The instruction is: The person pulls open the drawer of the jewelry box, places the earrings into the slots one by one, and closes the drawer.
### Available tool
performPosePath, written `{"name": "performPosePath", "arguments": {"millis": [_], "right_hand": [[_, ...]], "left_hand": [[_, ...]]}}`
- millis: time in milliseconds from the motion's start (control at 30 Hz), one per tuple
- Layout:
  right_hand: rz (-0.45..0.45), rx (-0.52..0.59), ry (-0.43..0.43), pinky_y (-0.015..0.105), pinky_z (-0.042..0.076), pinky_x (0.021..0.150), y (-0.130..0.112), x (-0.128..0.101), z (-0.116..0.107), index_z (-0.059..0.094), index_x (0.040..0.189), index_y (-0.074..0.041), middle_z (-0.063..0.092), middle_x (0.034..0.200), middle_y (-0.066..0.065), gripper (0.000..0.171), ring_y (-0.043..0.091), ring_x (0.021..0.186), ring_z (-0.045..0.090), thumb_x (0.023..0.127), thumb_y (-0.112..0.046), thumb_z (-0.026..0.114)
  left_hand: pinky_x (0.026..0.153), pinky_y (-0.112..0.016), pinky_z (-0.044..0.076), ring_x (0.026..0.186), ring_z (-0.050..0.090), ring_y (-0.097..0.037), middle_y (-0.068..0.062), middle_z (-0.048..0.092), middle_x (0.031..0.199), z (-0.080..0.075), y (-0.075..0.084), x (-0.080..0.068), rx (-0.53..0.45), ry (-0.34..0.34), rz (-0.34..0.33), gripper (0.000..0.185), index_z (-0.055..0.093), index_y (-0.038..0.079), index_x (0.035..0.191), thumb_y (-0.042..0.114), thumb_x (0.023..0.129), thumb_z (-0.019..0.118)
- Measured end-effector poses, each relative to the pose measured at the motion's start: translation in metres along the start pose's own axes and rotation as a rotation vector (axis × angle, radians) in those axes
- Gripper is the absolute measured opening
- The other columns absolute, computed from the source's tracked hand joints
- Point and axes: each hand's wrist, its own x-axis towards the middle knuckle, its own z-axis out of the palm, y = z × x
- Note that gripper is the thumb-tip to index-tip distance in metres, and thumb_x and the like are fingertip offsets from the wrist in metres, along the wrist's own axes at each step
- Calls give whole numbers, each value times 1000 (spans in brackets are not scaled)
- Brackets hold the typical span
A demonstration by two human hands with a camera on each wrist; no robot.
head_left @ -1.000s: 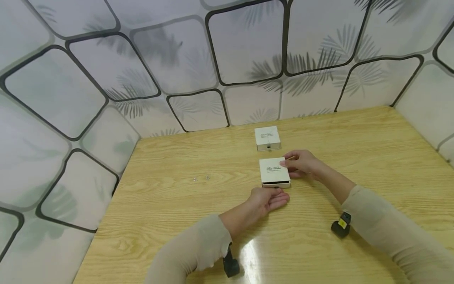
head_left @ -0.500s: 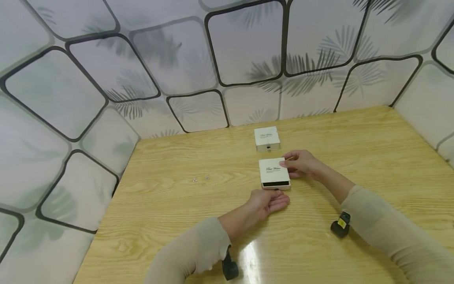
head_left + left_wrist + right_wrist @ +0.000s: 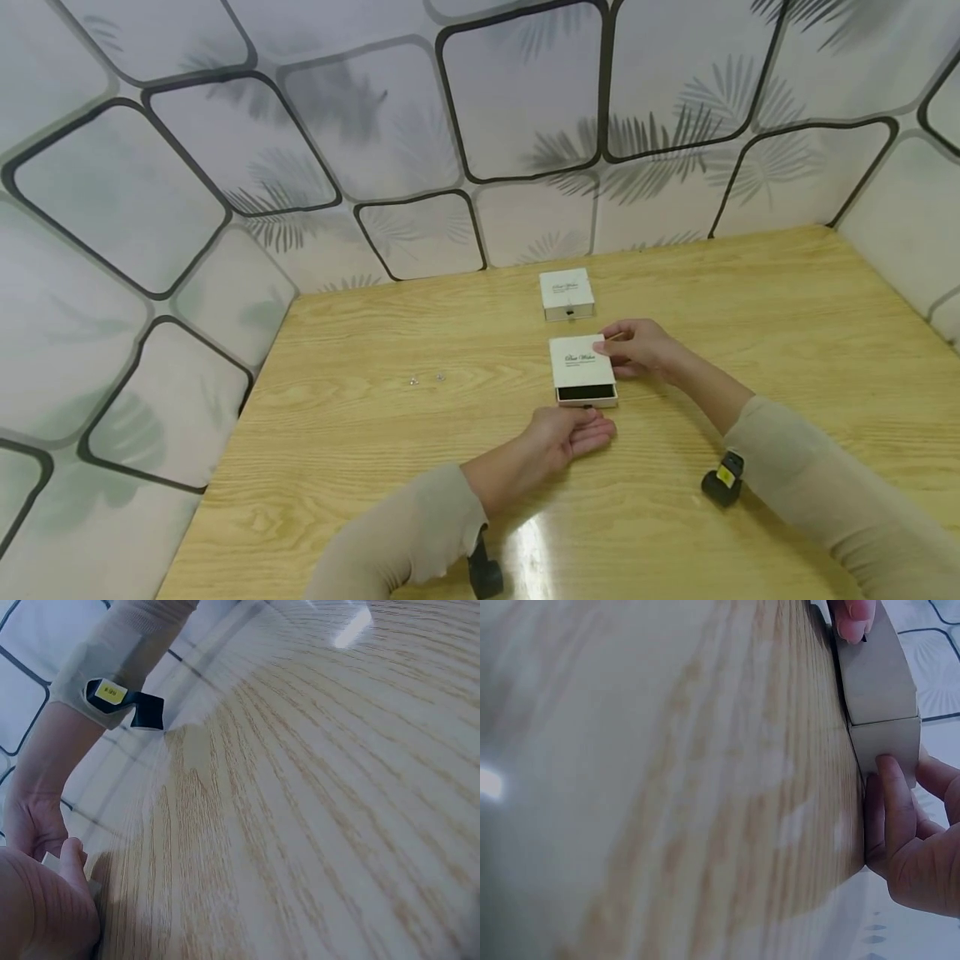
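Centrally on the table [image 3: 360, 467], the near box [image 3: 579, 367] is gripped by the right hand [image 3: 637, 348] — drawer partly out. Its drawer front is pinched by the left hand [image 3: 570, 429] — toward the near edge.

Two tiny objects [image 3: 426, 378] on table [image 3: 360, 467]: too small to identify.

Matt card box [image 3: 582, 364], glossy wood table [image 3: 750, 300]
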Motion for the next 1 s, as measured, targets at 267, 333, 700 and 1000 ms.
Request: {"name": "performPosePath", "arguments": {"millis": [267,333,700,1000], "right_hand": [[3,12,7,28,57,75,0,1,0,34,136,8,47,124,22,56,11,78,65,93,-15,61],[6,21,8,28,57,75,0,1,0,34,136,8,47,124,22,56,11,77,65,93,-14,61],[7,12,15,28,57,75,-3,-1,1,34,137,8,47,123,21,57,11,77,64,93,-15,61],[0,24,1,28,58,74,0,0,0,34,137,8,48,122,21,57,11,77,65,93,-15,61]], "left_hand": [[86,-36,54,105,62,-36,-32,62,109,-1,-2,-5,13,-12,-4,18,61,-14,104,-4,93,51],[87,-36,54,105,62,-36,-32,62,109,-1,-2,-6,14,-11,-7,18,61,-14,104,-4,93,51],[85,-36,55,104,63,-36,-32,63,107,-2,-6,-11,20,-19,-5,17,61,-14,103,-4,92,52],[84,-35,55,102,64,-35,-31,64,105,-4,-10,-17,31,-19,-14,18,61,-14,104,-4,92,53]]}}
